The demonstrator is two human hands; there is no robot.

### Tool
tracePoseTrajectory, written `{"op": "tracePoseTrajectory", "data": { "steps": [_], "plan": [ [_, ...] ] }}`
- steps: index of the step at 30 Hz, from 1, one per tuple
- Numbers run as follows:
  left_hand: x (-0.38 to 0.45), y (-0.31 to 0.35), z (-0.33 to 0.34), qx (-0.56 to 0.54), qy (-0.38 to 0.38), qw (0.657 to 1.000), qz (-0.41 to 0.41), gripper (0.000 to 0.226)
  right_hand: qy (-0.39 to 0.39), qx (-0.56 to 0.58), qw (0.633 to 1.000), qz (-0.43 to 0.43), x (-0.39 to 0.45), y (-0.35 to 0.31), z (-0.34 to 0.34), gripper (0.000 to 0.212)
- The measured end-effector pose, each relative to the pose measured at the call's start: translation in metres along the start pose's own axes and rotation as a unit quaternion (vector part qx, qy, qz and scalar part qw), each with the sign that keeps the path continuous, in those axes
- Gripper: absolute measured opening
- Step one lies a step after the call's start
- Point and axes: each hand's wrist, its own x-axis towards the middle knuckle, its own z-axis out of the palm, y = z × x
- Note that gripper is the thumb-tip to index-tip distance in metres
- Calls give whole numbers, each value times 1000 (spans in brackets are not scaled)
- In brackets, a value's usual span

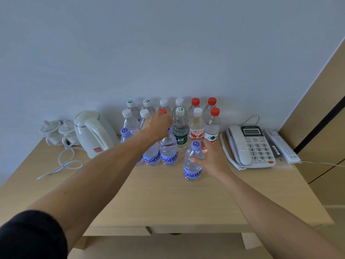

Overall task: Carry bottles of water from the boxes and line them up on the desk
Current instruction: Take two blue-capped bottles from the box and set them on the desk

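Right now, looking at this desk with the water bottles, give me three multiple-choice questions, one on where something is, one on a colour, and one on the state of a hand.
1. Where does the telephone stand?
A. Right of the bottles
B. Left of the kettle
C. In front of the desk drawer

2. What colour is the cap of the bottle at the right hand?
A. Red
B. Purple
C. Green

3. What is the left hand doing?
A. Lying flat on the desk
B. Lifting the kettle
C. Gripping the top of a purple-labelled bottle

Answers: 1 A, the phone sits at the desk's right end past the bottles. 2 B, its cap is purple. 3 C, the fingers curl down over that bottle's neck.
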Motion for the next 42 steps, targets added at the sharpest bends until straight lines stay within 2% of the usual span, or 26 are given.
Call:
{"op": "tracePoseTrajectory", "data": {
  "steps": [11, 16, 24, 42],
  "plan": [
    [-2, -2, 2, 20, 6, 1000, -1, 41, 28, -33, 999, 10, 28, -12, 6, 38],
    [-4, -3, 0, 34, 31, 999, -11, 40, 64, -43, 997, 16, 41, -15, 15, 38],
    [-2, -5, -1, 20, 13, 999, -21, 35, 84, -24, 996, 23, 53, -14, 30, 34],
    [-3, -9, 2, -12, 20, 999, -34, 34, 43, -25, 999, 13, 58, -13, 23, 35]
  ]
}}
